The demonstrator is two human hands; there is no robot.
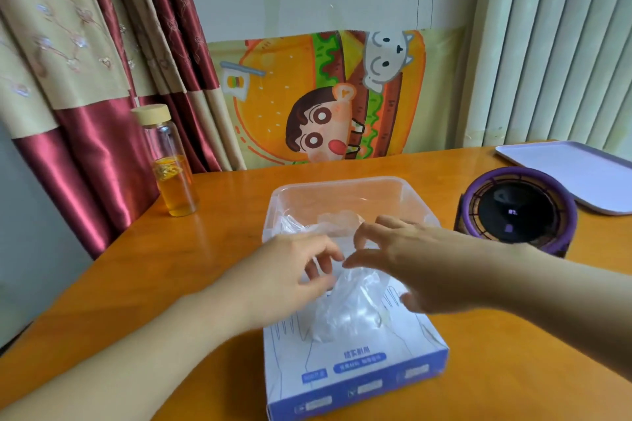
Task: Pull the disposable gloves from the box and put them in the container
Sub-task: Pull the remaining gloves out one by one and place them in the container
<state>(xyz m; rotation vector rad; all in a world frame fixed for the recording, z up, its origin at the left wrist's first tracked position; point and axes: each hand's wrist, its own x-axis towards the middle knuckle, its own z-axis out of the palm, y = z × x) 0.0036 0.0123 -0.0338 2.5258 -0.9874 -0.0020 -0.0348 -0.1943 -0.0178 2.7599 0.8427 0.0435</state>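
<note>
- Far left of the table [130, 270], by the curtain [85, 133], we see a glass bottle [172, 164] standing upright: cream cap, orange liquid in the lower half.
- Left hand [290, 272]: over the far end of the box, fingers curled into the top of the glove. Blurred, but we read it as gripping the film.
- Glove [349, 308]: clear plastic, rising bunched out of the top opening of the box and held up between both hands.
- Box [359, 372]: white and blue, lying flat at the near middle of the table.
- Container [422, 205]: clear plastic tub, open, just behind the box. Some crumpled clear film [290, 224] lies inside.
- Right hand [413, 270]: thumb tip at the glove's top edge, fingers arched and apart. We can't tell whether it has a pinch on the film.
- A round purple device [516, 208] sits right of the container, with a pale tray [578, 171] behind it.
</note>
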